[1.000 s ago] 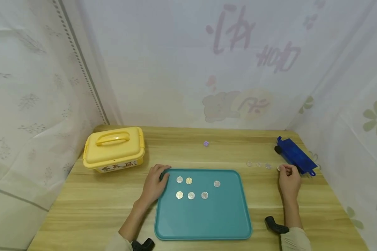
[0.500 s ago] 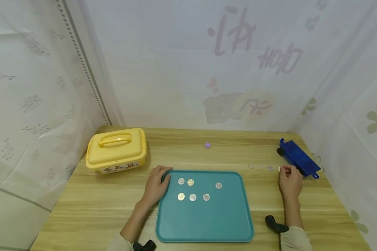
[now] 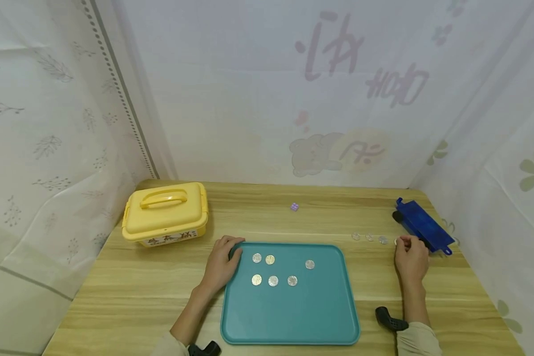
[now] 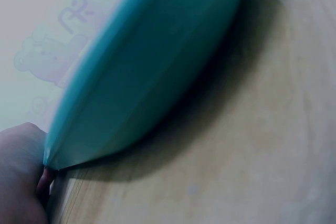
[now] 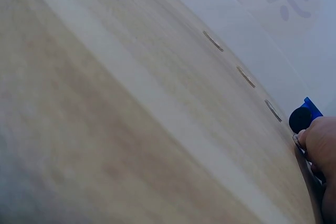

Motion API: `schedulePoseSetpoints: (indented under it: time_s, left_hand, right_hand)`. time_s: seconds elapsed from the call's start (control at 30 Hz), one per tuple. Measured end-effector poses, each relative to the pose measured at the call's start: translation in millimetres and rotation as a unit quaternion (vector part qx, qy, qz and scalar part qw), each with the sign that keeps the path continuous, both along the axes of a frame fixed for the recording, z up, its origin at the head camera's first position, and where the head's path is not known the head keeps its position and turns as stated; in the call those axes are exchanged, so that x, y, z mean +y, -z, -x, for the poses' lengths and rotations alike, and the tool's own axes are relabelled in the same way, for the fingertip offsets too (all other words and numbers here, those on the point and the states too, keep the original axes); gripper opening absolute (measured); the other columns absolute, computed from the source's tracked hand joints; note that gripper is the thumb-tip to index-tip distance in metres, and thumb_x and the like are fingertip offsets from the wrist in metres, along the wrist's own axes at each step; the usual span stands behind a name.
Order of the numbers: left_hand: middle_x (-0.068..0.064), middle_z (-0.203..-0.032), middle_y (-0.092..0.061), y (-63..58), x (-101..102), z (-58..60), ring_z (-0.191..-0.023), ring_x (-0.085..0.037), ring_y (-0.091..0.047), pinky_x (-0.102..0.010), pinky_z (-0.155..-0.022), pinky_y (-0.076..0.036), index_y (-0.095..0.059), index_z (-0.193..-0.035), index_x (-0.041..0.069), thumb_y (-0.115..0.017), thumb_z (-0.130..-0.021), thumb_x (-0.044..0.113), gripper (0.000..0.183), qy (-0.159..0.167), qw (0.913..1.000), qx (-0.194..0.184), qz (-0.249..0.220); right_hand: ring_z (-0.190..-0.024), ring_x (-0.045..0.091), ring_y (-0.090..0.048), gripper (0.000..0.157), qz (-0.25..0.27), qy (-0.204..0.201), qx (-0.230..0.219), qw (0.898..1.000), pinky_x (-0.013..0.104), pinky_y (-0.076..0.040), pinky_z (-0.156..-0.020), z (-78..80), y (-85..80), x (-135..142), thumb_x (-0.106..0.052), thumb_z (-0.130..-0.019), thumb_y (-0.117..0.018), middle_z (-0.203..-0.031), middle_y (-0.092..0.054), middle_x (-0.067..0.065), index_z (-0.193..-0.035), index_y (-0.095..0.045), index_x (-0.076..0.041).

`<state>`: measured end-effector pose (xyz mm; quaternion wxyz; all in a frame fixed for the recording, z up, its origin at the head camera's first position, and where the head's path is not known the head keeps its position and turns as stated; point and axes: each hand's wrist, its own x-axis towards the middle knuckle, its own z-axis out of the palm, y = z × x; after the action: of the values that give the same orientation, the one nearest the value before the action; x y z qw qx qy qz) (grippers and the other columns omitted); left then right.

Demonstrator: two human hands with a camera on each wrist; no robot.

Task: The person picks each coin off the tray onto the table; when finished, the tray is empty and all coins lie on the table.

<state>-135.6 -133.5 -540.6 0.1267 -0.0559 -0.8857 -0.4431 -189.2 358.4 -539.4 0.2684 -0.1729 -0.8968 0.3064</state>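
My left hand (image 3: pixel 220 264) grips the upper left corner of a teal tray (image 3: pixel 289 314), its thumb along the rim. In the left wrist view, part of the hand (image 4: pixel 20 169) shows at the corner of the tray (image 4: pixel 157 66). On the tray lie several coin-like discs (image 3: pixel 273 281), silvery and gold-tinted. At the right, my right hand (image 3: pixel 412 259) pinches a small shiny disc (image 3: pixel 396 241) between thumb and fingertips, low at the table. Three clear or silvery discs (image 3: pixel 369 237) lie in a row left of it. The right wrist view shows the pinched disc (image 5: pixel 296 141) edge-on.
A blue toy trailer (image 3: pixel 424 225) with black wheels stands just beyond my right hand. At the back left sits a yellow lidded box (image 3: pixel 165 212) with a handle. A small purple block (image 3: pixel 294 206) lies near the table's rear edge. Patterned white cloth (image 3: pixel 231 89) hangs behind.
The whole head view has shifted slightly down and right. Both hands and the discs otherwise look unchanged.
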Motion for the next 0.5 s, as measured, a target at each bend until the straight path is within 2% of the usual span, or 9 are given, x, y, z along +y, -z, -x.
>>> schedulePoseSetpoints:
  time_s: [0.3,0.5]
  left_hand:
    - [-0.004,-0.109,-0.065,-0.5,0.4,0.2,-0.1,-0.019,-0.054,-0.041,-0.087,-0.048,-0.071,-0.12,0.009,-0.066,-0.094,0.007,0.026,0.001,1.0,0.001,0.002]
    - [-0.004,-0.109,-0.065,-0.8,0.3,-0.2,-0.101,-0.019,-0.055,-0.042,-0.087,-0.048,-0.071,-0.119,0.009,-0.066,-0.094,0.007,0.026,0.0,1.0,0.002,0.004]
  right_hand:
    - [-0.096,0.043,-0.057,0.022,-0.004,-0.001,-0.013,1.0,0.059,-0.037,-0.087,-0.7,-2.0,-0.4,-0.016,-0.096,-0.06,-0.098,-0.064,0.026,-0.103,-0.068,0.003]
    - [-0.092,0.043,-0.059,0.021,-0.019,0.004,-0.006,1.0,0.058,-0.039,-0.081,0.5,-1.4,-0.3,-0.016,-0.095,-0.062,-0.095,-0.066,0.025,-0.1,-0.07,0.003]
